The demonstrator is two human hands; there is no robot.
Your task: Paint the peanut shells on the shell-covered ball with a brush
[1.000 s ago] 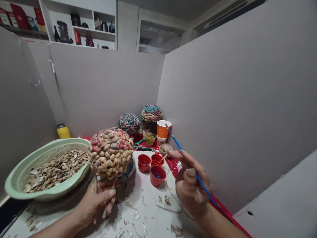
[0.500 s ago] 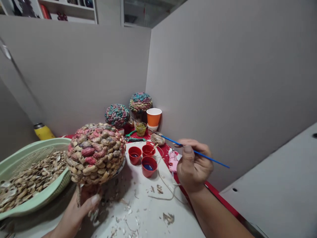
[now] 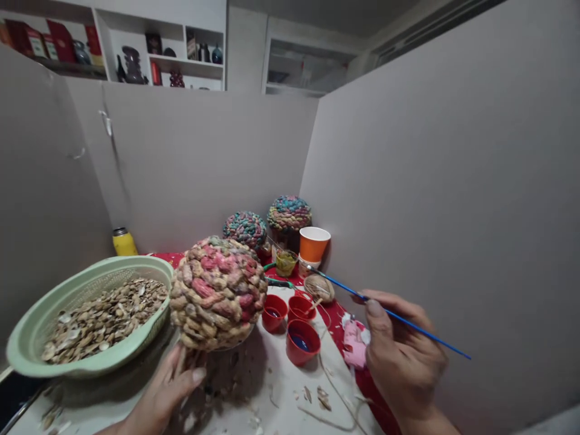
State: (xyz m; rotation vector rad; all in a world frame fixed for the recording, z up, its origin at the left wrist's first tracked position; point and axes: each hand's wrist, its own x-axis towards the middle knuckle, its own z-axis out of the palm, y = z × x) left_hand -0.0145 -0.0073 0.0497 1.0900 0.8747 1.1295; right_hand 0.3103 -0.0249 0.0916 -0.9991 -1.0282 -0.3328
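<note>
My left hand (image 3: 167, 389) is closed around the stem beneath a big round ball covered in peanut shells (image 3: 217, 296). Some of its shells are painted red and pink, others are bare tan. A thin blue paintbrush (image 3: 408, 323) is pinched between the thumb and fingers of my right hand (image 3: 403, 356), its tip pointing left, apart from the ball. Between the two hands stand red cups; the nearest cup (image 3: 302, 356) holds dark blue liquid, the left cup (image 3: 274, 320) dark liquid, and the third cup (image 3: 302, 307) has a small stick in it.
A green basket (image 3: 27, 347) of shells stands left, a yellow bottle (image 3: 124, 243) behind it. Two painted shell balls, one teal (image 3: 244, 229) and one multicoloured (image 3: 289, 212), an orange cup (image 3: 314, 243) and a pink object (image 3: 354, 344) lie beyond. Grey panels (image 3: 435, 163) enclose the table.
The shell ball has turned in my left hand, showing different red patches. My head view has shifted up and left. The brush stays in my right hand, away from the ball.
</note>
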